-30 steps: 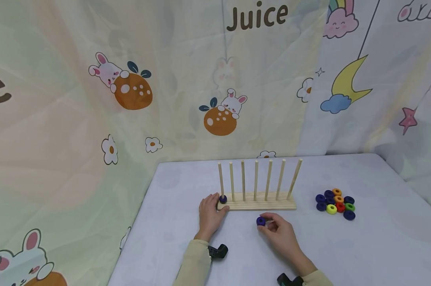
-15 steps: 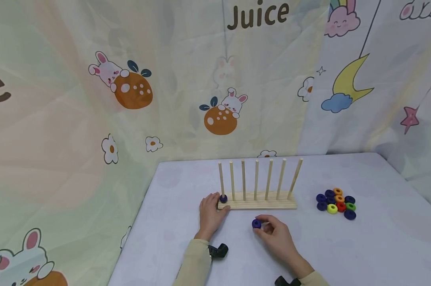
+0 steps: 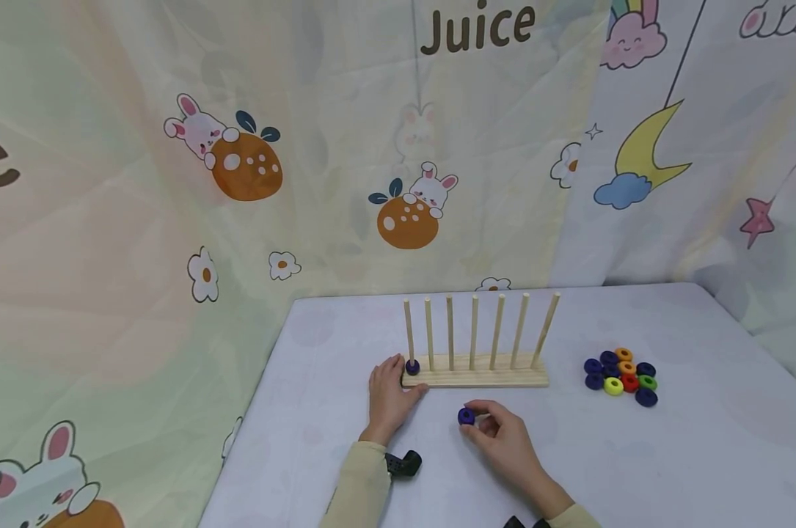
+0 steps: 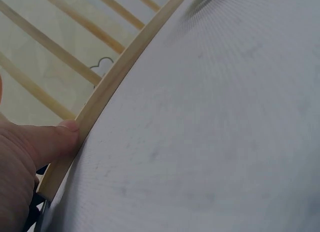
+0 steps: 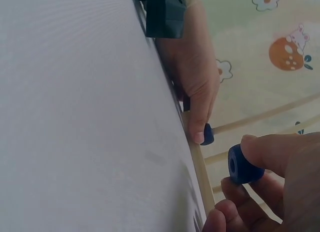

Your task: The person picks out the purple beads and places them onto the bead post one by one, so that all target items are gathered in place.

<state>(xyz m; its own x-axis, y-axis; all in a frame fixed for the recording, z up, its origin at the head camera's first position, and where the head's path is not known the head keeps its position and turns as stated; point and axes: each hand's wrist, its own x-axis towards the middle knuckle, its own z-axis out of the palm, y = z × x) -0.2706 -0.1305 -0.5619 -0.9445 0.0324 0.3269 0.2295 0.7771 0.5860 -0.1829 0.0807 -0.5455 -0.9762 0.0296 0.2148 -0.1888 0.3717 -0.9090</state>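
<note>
A wooden peg rack (image 3: pixel 477 378) with several upright pegs stands on the table, one dark blue bead (image 3: pixel 412 367) at the foot of its leftmost peg. My left hand (image 3: pixel 389 396) holds the rack's left end, its thumb (image 4: pixel 62 137) against the front edge in the left wrist view. In front of the rack, my right hand (image 3: pixel 506 438) pinches another dark blue bead (image 3: pixel 466 416) between thumb and fingers. The right wrist view shows the hole of this held bead (image 5: pixel 242 164) facing sideways, apart from the rack.
To the right of the rack lies a cluster of loose beads: dark blue, orange, a yellow one (image 3: pixel 613 386), a red one (image 3: pixel 629 383) and a green one (image 3: pixel 647 382). A white cloth covers the table (image 3: pixel 701 455). Behind it hangs a printed curtain (image 3: pixel 331 220).
My right hand has shifted a little to the left and toward me with its bead. The left hand stays at the rack's end.
</note>
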